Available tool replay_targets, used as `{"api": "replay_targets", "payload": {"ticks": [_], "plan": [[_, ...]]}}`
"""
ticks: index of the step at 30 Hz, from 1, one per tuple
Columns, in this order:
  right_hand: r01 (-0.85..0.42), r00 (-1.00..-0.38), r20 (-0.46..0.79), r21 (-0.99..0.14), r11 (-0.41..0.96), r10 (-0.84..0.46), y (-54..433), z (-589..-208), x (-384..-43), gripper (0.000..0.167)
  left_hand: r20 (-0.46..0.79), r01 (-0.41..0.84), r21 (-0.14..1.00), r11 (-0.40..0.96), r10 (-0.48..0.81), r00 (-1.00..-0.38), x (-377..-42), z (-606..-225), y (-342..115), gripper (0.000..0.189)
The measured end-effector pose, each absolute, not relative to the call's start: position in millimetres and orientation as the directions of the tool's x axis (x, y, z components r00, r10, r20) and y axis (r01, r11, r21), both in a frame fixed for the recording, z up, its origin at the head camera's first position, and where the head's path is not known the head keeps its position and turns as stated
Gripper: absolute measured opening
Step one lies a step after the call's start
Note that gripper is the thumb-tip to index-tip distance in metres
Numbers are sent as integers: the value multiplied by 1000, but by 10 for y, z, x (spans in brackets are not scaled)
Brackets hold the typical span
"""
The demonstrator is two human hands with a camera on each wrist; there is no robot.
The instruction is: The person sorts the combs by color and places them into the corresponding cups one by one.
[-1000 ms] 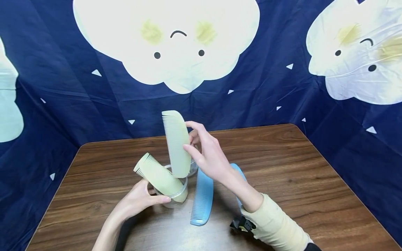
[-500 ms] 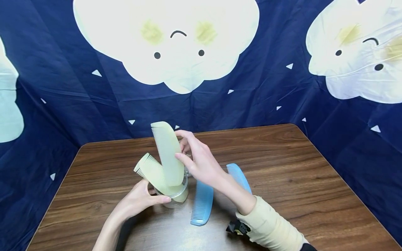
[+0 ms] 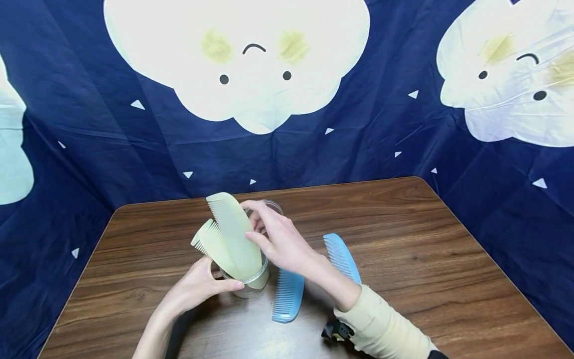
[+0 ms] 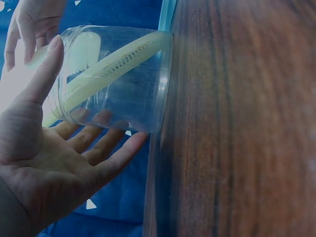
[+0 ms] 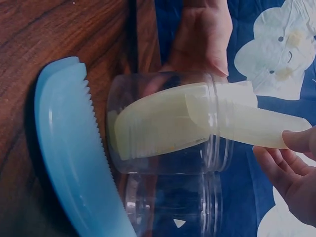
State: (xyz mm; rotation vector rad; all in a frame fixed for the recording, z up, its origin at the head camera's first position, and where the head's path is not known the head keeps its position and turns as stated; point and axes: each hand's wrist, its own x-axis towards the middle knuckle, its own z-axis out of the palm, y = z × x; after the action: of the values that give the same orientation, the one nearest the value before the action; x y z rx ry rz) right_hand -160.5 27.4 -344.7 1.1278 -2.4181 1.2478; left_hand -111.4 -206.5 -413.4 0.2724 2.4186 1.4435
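My left hand (image 3: 197,286) grips a clear plastic jar (image 5: 165,165), its thumb at the rim and its fingers along the far side. Inside leans a pale yellow-green comb (image 5: 155,121), its upper end sticking out past the mouth. A second pale comb (image 3: 235,237) is pinched between the thumb and fingers of my right hand (image 3: 280,242). That comb's lower end has entered the jar's mouth, overlapping the first comb. In the left wrist view the leaning comb (image 4: 116,64) reaches the jar's bottom.
Another clear jar (image 5: 170,205) stands just behind, mostly hidden by my right hand in the head view. Two blue combs lie on the wooden table: one comb (image 3: 288,296) near the jar, another comb (image 3: 343,257) under my right forearm. A dark blue cloth (image 3: 148,154) backs the table.
My right hand has come down and left with its pale comb, whose lower end moved from above the jar into its mouth. The left hand and jar have stayed put.
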Motion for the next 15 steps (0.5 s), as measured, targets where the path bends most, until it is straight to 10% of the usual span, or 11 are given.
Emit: {"api": "replay_targets", "payload": {"ticks": [15], "plan": [[-672,-711,447,-659,338,-543,310,-3516,-1602,43,-152,8,877,481,292,-944,-1110,-4122,-2069,77]]}}
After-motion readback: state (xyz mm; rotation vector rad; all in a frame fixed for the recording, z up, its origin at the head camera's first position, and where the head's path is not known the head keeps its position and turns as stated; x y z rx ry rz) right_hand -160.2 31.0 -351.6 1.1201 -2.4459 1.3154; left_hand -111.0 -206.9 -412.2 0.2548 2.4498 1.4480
